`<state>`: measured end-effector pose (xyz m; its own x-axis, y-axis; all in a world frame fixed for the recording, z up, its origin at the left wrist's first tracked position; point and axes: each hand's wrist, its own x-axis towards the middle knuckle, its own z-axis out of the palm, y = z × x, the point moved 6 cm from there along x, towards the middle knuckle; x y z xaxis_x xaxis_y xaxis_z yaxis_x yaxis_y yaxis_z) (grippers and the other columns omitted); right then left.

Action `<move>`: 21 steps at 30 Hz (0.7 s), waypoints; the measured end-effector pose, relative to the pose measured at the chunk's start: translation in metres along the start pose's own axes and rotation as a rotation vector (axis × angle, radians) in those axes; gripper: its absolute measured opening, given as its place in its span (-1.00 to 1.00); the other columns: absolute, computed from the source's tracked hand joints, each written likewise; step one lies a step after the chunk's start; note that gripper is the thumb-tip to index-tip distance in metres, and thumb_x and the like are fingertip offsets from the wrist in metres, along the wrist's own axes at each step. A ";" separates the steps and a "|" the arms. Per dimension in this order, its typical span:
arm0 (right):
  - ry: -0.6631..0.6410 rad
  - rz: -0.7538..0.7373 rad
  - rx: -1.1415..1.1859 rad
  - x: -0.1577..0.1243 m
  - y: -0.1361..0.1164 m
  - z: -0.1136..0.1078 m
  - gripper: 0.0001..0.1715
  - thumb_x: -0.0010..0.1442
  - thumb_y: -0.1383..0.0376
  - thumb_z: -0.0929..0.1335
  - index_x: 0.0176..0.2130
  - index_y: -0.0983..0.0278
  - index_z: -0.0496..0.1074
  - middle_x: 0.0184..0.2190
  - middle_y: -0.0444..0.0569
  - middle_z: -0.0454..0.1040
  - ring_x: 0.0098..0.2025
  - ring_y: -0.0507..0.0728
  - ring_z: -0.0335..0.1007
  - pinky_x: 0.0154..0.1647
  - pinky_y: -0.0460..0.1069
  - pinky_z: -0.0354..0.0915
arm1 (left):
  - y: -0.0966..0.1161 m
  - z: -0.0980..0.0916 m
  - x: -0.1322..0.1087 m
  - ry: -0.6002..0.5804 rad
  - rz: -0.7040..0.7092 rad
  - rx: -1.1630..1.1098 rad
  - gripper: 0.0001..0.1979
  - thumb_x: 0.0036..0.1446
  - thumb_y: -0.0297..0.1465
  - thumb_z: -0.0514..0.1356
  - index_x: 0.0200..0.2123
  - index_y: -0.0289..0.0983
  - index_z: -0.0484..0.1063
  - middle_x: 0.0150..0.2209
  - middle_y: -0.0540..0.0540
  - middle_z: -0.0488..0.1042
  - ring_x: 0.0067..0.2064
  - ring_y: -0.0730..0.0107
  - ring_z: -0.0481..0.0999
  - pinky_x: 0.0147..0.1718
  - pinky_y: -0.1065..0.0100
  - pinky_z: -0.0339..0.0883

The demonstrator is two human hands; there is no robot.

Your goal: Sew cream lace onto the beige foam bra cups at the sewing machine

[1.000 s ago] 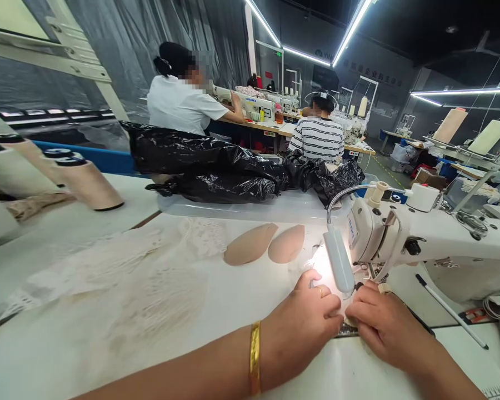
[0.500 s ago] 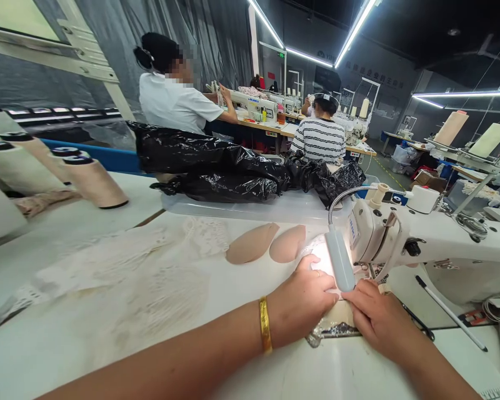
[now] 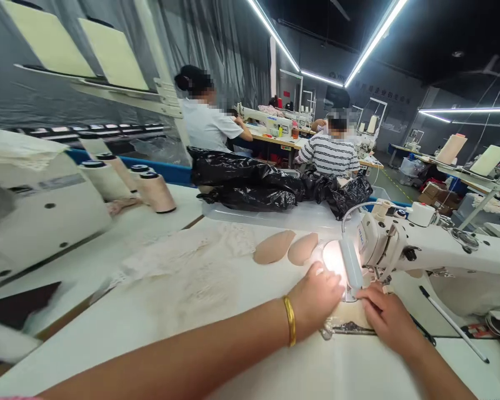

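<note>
Under the bright lamp (image 3: 351,269) of the sewing machine (image 3: 377,239), a pale fabric piece (image 3: 332,256) lies on the bed, washed out by the light. My left hand (image 3: 320,297), with a gold bracelet at the wrist, is closed on its near edge, fingers curled. My right hand (image 3: 387,314) is just right of the lamp by the needle area, its thumb and fingers pinched together; whatever is between them is hidden. Two beige leaf-shaped pieces (image 3: 274,248) lie on the table beyond my left hand. White lace fabric (image 3: 162,256) is spread further left.
A black plastic bag (image 3: 250,180) rests on a clear bin behind the table. Thread cones (image 3: 158,193) and another machine (image 3: 41,208) stand at left. A white pen (image 3: 454,325) lies right of the machine. Two people (image 3: 210,125) sit at machines beyond.
The view has swung left, so the scene sits further right. My left hand has curled tighter, and my fingertips are slightly further apart. The right hand stays by the needle area.
</note>
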<state>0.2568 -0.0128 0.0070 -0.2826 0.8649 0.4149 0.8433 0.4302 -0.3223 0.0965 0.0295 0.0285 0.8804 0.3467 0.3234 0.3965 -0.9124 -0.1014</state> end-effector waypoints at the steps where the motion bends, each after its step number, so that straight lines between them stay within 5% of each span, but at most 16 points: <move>1: 0.007 0.027 0.031 -0.002 0.006 -0.001 -0.72 0.42 0.27 0.21 -0.13 0.13 0.50 -0.31 -0.07 0.55 -0.40 0.13 0.48 -0.47 -0.05 0.35 | 0.010 -0.001 -0.011 -0.054 -0.010 0.010 -0.88 0.12 -0.45 0.31 -0.25 -0.30 0.47 -0.25 -0.15 0.53 -0.24 0.15 0.51 -0.03 0.01 0.25; 6: -0.005 0.121 -0.003 -0.022 0.067 0.006 -0.67 0.37 0.09 0.27 -0.14 0.11 0.58 -0.27 -0.02 0.67 -0.31 0.23 0.64 -0.38 0.03 0.50 | 0.038 -0.028 -0.090 -0.141 -0.081 -0.115 -0.70 0.21 -0.21 0.34 -0.09 -0.24 0.45 0.00 -0.10 0.55 -0.08 0.16 0.56 0.16 -0.06 0.15; 9: 0.088 0.107 -0.082 -0.034 0.101 0.011 -0.72 0.30 0.06 0.32 -0.18 0.09 0.59 -0.25 0.05 0.68 -0.21 0.35 0.65 -0.26 0.15 0.53 | 0.013 -0.053 -0.143 -0.040 -0.326 -0.077 -0.64 0.24 -0.29 0.31 0.07 -0.20 0.41 0.19 -0.17 0.47 0.06 0.09 0.51 0.16 -0.05 0.15; 11: 0.117 0.069 -0.112 -0.041 0.101 0.012 -0.78 0.30 0.10 0.34 -0.18 0.06 0.59 -0.27 0.05 0.66 -0.22 0.35 0.64 -0.26 0.17 0.54 | -0.012 -0.065 -0.175 0.038 -0.512 -0.018 -0.65 0.24 -0.39 0.29 0.09 -0.20 0.41 0.19 -0.21 0.46 0.11 0.00 0.46 0.13 -0.07 0.18; 13: 0.113 -0.013 -0.108 -0.042 0.077 0.010 -0.82 0.32 0.16 0.34 -0.19 0.04 0.57 -0.29 0.00 0.64 -0.24 0.30 0.63 -0.25 0.14 0.56 | -0.029 -0.067 -0.194 0.055 -0.634 0.000 -0.86 0.26 -0.51 0.20 -0.13 -0.24 0.47 -0.01 -0.18 0.55 -0.03 0.04 0.49 0.02 -0.03 0.27; 16: 0.060 -0.173 -0.023 -0.037 0.005 0.002 -0.83 0.35 0.23 0.33 -0.15 0.02 0.55 -0.29 -0.07 0.63 -0.24 0.22 0.63 -0.24 0.05 0.58 | -0.029 -0.066 -0.193 0.145 -0.628 -0.128 -0.78 0.32 -0.59 0.03 -0.33 -0.25 0.38 -0.29 -0.09 0.52 -0.26 0.20 0.45 -0.17 0.13 0.33; 21: 0.061 -0.166 0.116 -0.015 -0.110 -0.005 -0.30 0.36 0.12 0.38 0.39 0.08 0.18 0.32 0.11 0.33 0.33 0.33 0.29 0.22 0.17 0.42 | -0.001 -0.087 -0.165 0.383 -0.584 -0.577 -0.80 0.43 -0.39 -0.03 -0.24 -0.21 0.34 -0.35 0.00 0.46 -0.34 0.34 0.44 -0.31 0.32 0.32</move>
<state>0.1709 -0.0748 0.0406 -0.3822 0.7637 0.5203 0.7281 0.5956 -0.3394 -0.0721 -0.0458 0.0574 0.3924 0.7864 0.4770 0.4697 -0.6172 0.6312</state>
